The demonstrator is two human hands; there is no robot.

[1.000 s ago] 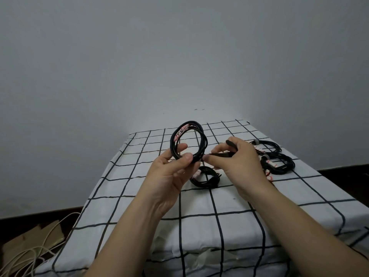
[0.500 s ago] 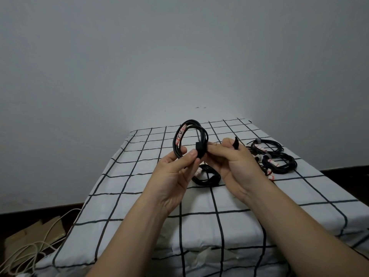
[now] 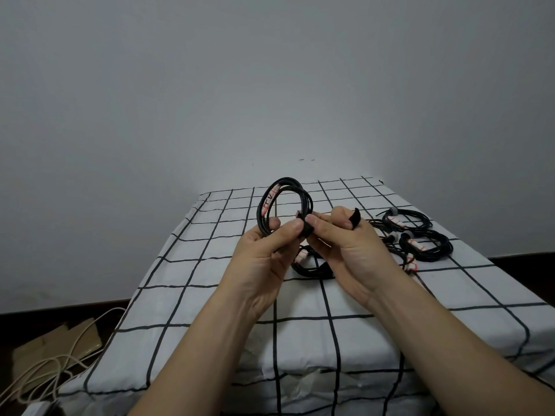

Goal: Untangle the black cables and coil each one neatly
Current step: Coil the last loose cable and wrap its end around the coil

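1. Your left hand (image 3: pixel 264 256) pinches the bottom of the held coil (image 3: pixel 307 202) between thumb and fingers, so the loop of black cable stands upright in the air above the bench (image 3: pixel 375 331)
2. Your right hand (image 3: pixel 351 250) is in close, fingertips meeting the left thumb. It pinches a black strap (image 3: pixel 305 228) that wraps the strands on the right side of the loop
3. The strap's loose end (image 3: pixel 356 218) pokes up between the fingers of your right hand
4. Both hands are together and clamped: left on the cable, right on the strap around it
5. A white and red label (image 3: pixel 269 202) runs along the upper left of the loop; its print is too small to read
6. Below your hands a second coil (image 3: pixel 312 270) lies flat on the bench, partly hidden behind your right hand
7. Off to the right, two more coils rest on the checked cloth (image 3: pixel 210 265): the far coil (image 3: pixel 410 220) near the back edge and the near coil (image 3: pixel 428 247) just in front of it. They lie very close together; I cannot tell whether they touch
8. Down on the floor at the left are pale cords (image 3: pixel 45 367) in loose loops beside flattened cardboard (image 3: pixel 60 340)
9. Behind it all is a plain grey wall (image 3: pixel 270 85)
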